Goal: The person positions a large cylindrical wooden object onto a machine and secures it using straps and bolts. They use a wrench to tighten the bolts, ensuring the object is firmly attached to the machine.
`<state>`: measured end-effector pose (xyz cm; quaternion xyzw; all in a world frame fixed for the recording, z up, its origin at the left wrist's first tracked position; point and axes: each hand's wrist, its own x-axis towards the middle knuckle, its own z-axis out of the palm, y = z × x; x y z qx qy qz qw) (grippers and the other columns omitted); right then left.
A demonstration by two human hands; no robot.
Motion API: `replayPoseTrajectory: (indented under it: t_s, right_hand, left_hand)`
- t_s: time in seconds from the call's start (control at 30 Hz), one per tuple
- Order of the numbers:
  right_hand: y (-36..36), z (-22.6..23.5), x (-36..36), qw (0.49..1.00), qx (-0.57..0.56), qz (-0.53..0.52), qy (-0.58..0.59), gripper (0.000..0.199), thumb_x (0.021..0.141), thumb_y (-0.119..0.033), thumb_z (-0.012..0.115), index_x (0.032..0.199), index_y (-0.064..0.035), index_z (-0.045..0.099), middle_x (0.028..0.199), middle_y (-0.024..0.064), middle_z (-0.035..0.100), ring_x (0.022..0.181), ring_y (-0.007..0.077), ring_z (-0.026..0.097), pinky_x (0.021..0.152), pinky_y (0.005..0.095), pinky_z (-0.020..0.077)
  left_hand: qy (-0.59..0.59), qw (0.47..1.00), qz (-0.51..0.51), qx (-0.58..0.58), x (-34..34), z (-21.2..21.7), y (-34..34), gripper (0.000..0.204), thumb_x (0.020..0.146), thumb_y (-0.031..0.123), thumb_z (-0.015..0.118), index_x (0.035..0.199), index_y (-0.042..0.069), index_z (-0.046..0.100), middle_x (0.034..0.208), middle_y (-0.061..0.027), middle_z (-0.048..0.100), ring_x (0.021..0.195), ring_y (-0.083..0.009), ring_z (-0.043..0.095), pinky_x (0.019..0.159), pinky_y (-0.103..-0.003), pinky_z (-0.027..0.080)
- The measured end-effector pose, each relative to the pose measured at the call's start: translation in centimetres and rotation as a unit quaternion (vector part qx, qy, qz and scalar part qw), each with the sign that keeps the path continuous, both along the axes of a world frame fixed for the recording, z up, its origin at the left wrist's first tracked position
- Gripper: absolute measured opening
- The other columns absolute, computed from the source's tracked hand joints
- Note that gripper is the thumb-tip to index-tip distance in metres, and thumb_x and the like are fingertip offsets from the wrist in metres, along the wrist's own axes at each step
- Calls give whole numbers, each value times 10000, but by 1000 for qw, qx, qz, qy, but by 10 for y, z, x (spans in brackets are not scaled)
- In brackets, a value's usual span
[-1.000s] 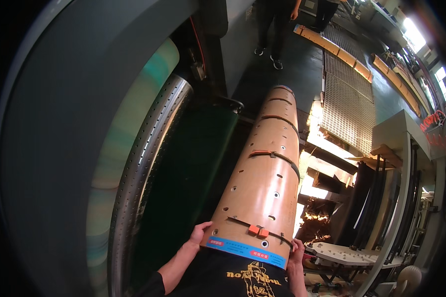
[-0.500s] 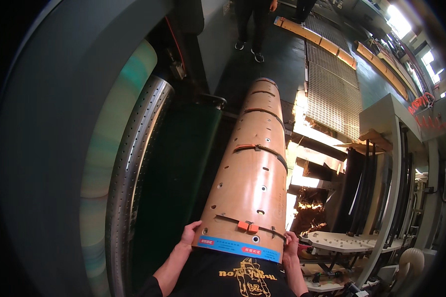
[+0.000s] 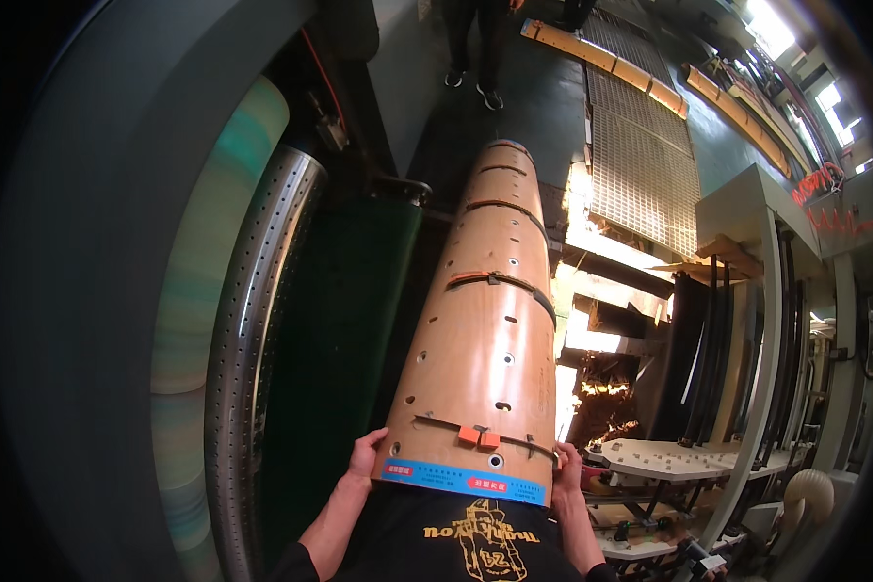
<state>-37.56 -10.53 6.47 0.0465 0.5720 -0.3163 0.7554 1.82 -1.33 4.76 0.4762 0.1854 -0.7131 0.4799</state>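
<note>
To the right of the perforated metal roller (image 3: 244, 339), and apart from it, a long curved wooden board (image 3: 470, 359) stretches away from the person. It is glossy tan, dotted with round and slotted holes and crossed by thin dark strips (image 3: 520, 285). Orange blocks (image 3: 469, 435) sit on the nearest strip; a blue band (image 3: 427, 474) trims the near end. The left hand (image 3: 367, 454) pinches the board's roller-side edge, the right hand (image 3: 569, 468) the opposite edge.

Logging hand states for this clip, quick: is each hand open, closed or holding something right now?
Left hand: closed, holding the curved wooden board by its left edge, near end.
Right hand: closed, holding its right edge, same end.
</note>
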Motion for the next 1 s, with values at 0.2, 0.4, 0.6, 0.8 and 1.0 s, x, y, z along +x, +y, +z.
replayPoseTrajectory:
  t_s: [0.2,0.4,0.6,0.8,1.0]
  right_hand:
    - [5,-11,-8,1000,6,9,3,454,855,-343,540,1173,-32,632,1061,106,695,963,256,655,876,380,537]
    - [20,-56,-33,1000,17,-5,-14,414,868,-327,539,1131,-23,638,892,71,687,782,209,642,722,326,523]
    - [-2,-6,4,997,37,-45,52,330,884,-311,549,1001,-27,671,579,5,623,475,132,577,449,223,465]
    - [16,-44,-24,998,39,-37,21,381,882,-304,548,1109,-12,638,674,28,678,523,144,619,479,236,494]
    - [6,-16,-12,1000,1,19,0,479,838,-357,575,1181,-26,614,1077,110,691,965,260,654,876,380,533]
  left_hand:
    - [-14,1000,-7,-10,-1,9,-5,392,949,270,498,1152,-41,624,1079,-155,696,969,-255,670,913,-365,521]
    - [-8,1000,-7,-8,-1,8,-4,405,950,271,495,1172,-45,618,1095,-161,694,971,-258,672,919,-367,521]
    - [-9,1000,-8,-11,0,3,-3,403,948,271,499,1168,-45,619,1090,-160,695,968,-257,674,918,-368,521]
    - [0,1000,-3,-14,0,5,-3,390,946,267,505,1151,-40,628,1077,-152,699,963,-251,674,918,-362,519]
    - [-12,1000,1,-10,2,-5,2,372,945,256,509,1144,-33,633,1074,-143,701,960,-243,675,912,-356,520]
